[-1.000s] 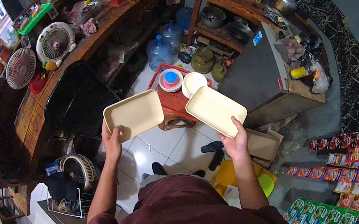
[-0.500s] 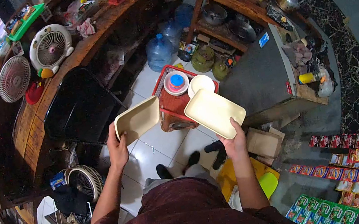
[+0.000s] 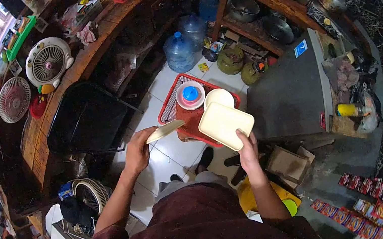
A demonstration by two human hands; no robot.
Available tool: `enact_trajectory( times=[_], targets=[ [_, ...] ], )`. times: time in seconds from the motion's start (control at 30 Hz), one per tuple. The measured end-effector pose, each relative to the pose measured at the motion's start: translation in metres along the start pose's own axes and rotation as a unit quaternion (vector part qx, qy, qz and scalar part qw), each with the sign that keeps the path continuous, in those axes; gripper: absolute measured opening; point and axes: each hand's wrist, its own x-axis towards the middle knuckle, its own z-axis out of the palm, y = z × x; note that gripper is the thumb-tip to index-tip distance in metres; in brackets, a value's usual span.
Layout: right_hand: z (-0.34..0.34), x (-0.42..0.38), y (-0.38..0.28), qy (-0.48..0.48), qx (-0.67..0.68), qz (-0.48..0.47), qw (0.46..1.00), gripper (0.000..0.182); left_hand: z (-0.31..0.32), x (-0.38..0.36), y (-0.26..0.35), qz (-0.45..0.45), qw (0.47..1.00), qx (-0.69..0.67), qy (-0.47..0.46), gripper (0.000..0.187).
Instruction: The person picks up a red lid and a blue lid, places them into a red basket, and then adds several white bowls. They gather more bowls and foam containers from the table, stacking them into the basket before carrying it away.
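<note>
Tilting edge-on since before, left tray (image 3: 165, 130) gripped by left hand (image 3: 137, 152), right hand (image 3: 248, 148) clasping right tray (image 3: 224, 124) lower over red basket (image 3: 174, 106)

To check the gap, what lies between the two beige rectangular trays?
In the head view, only the red wire basket and white floor tiles show between left tray and right tray.

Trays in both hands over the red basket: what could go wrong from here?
The left hand holds its tray by one end, nearly edge-on; that grip could slip. The right hand pinches the other tray at a corner above the bowls in the basket; a drop might knock them.
</note>
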Motion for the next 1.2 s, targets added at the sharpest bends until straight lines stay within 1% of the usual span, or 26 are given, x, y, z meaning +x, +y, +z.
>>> enact_trajectory(
  times=[0.07, 0.1, 0.13, 0.17, 0.2, 0.27, 0.3, 0.33, 0.4, 0.43, 0.47, 0.53, 0.57, 0.6, 0.67, 0.7, 0.73, 0.8, 0.83, 0.9, 0.93, 0.97, 1.0, 1.1, 1.13, 1.2],
  targets=[
    [-0.003, 0.024, 0.009, -0.039, -0.061, -0.027, 0.997, 0.044, 0.01, 0.015, 0.005, -0.003, 1.0, -0.006, -0.009, 0.045],
    [-0.004, 0.034, 0.012, -0.041, -0.062, -0.018, 0.997, 0.044, 0.016, 0.022, 0.004, 0.005, 1.0, 0.008, -0.02, 0.045],
    [-0.003, 0.043, 0.016, -0.063, -0.104, -0.033, 0.992, 0.043, 0.022, 0.027, 0.002, 0.012, 0.999, 0.021, -0.029, 0.045],
    [0.0, 0.052, 0.019, -0.086, -0.145, -0.048, 0.984, 0.041, 0.032, 0.03, -0.001, -0.003, 0.999, 0.019, -0.038, 0.045],
    [0.005, 0.061, 0.022, -0.091, -0.147, -0.039, 0.984, 0.041, 0.039, 0.033, -0.006, -0.013, 0.999, 0.021, -0.04, 0.045],
    [0.011, 0.076, 0.03, -0.132, -0.211, -0.07, 0.966, 0.042, 0.049, 0.038, -0.014, 0.04, 0.995, 0.06, -0.064, 0.043],
    [0.012, 0.085, 0.04, -0.134, -0.266, -0.106, 0.949, 0.04, 0.053, 0.042, -0.013, 0.047, 0.994, 0.08, -0.057, 0.042],
    [0.013, 0.092, 0.047, -0.135, -0.266, -0.1, 0.949, 0.04, 0.058, 0.042, -0.016, 0.045, 0.993, 0.094, -0.06, 0.044],
    [0.024, 0.099, 0.051, -0.134, -0.416, -0.15, 0.887, 0.032, 0.069, 0.044, -0.024, 0.028, 0.993, 0.093, -0.061, 0.044],
    [0.029, 0.101, 0.053, -0.155, -0.425, -0.12, 0.884, 0.033, 0.073, 0.045, -0.031, 0.03, 0.993, 0.092, -0.072, 0.044],
    [0.035, 0.103, 0.054, -0.153, -0.426, -0.114, 0.884, 0.033, 0.078, 0.047, -0.038, 0.027, 0.993, 0.089, -0.077, 0.044],
    [0.048, 0.106, 0.059, -0.177, -0.455, -0.159, 0.858, 0.036, 0.089, 0.051, -0.055, 0.05, 0.989, 0.106, -0.09, 0.046],
    [0.052, 0.109, 0.065, -0.174, -0.474, -0.176, 0.845, 0.035, 0.093, 0.053, -0.064, 0.058, 0.986, 0.108, -0.11, 0.048],
    [0.055, 0.112, 0.073, -0.17, -0.476, -0.17, 0.846, 0.035, 0.098, 0.055, -0.071, 0.057, 0.986, 0.103, -0.115, 0.048],
    [0.061, 0.123, 0.092, -0.194, -0.505, -0.215, 0.813, 0.035, 0.108, 0.063, -0.086, 0.086, 0.982, 0.108, -0.128, 0.051],
    [0.066, 0.128, 0.101, -0.185, -0.51, -0.247, 0.803, 0.034, 0.115, 0.064, -0.095, 0.076, 0.981, 0.097, -0.151, 0.053],
    [0.068, 0.13, 0.109, -0.177, -0.513, -0.244, 0.804, 0.034, 0.122, 0.066, -0.105, 0.081, 0.98, 0.092, -0.157, 0.053],
    [0.077, 0.135, 0.119, -0.172, -0.526, -0.253, 0.794, 0.035, 0.134, 0.073, -0.119, 0.098, 0.983, 0.08, -0.136, 0.049],
    [0.081, 0.138, 0.125, -0.164, -0.538, -0.251, 0.788, 0.034, 0.139, 0.074, -0.126, 0.086, 0.981, 0.076, -0.156, 0.047],
    [0.087, 0.147, 0.136, -0.161, -0.555, -0.23, 0.783, 0.033, 0.155, 0.072, -0.152, 0.089, 0.978, 0.073, -0.176, 0.048],
    [0.09, 0.15, 0.143, -0.164, -0.57, -0.214, 0.776, 0.033, 0.162, 0.068, -0.165, 0.089, 0.975, 0.074, -0.19, 0.05],
    [0.097, 0.149, 0.138, -0.172, -0.588, -0.179, 0.77, 0.032, 0.162, 0.07, -0.166, 0.071, 0.976, 0.06, -0.196, 0.048],
    [0.099, 0.152, 0.144, -0.171, -0.58, -0.166, 0.779, 0.032, 0.165, 0.068, -0.173, 0.067, 0.975, 0.058, -0.204, 0.048],
    [0.104, 0.163, 0.164, -0.164, -0.589, -0.147, 0.777, 0.034, 0.171, 0.07, -0.193, 0.133, 0.974, 0.067, -0.169, 0.047],
    [0.105, 0.165, 0.17, -0.167, -0.584, -0.158, 0.779, 0.036, 0.172, 0.069, -0.197, 0.132, 0.973, 0.064, -0.177, 0.047],
    [0.104, 0.165, 0.184, -0.165, -0.578, -0.163, 0.782, 0.039, 0.173, 0.069, -0.203, 0.106, 0.976, 0.009, -0.19, 0.044]
  ],
)
